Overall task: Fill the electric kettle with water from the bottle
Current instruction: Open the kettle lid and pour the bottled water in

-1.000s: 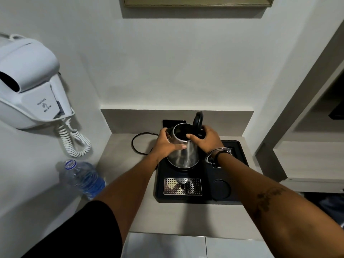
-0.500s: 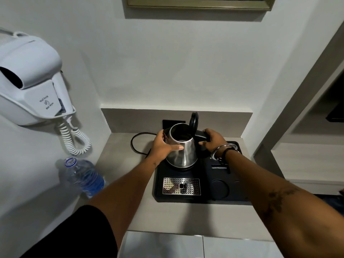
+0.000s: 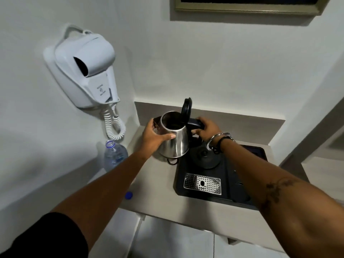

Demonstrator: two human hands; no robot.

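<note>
A steel electric kettle (image 3: 176, 144) with its black lid standing open hangs in the air, lifted off its round black base (image 3: 204, 157). My left hand (image 3: 154, 135) wraps the kettle's left side. My right hand (image 3: 206, 130) grips the black handle. An uncapped clear water bottle (image 3: 114, 155) stands on the counter to the left, near the wall. Its blue cap (image 3: 128, 195) lies on the counter near the front edge.
A black tray (image 3: 229, 192) with a perforated metal drip plate (image 3: 202, 183) holds the base. A white wall-mounted hair dryer (image 3: 85, 69) with a coiled cord hangs at the left. The beige counter (image 3: 158, 185) ends at a front edge.
The kettle has come up off its base and moved left, tilted slightly, held by both hands. The view has swung, so the bottle and dryer sit nearer the middle.
</note>
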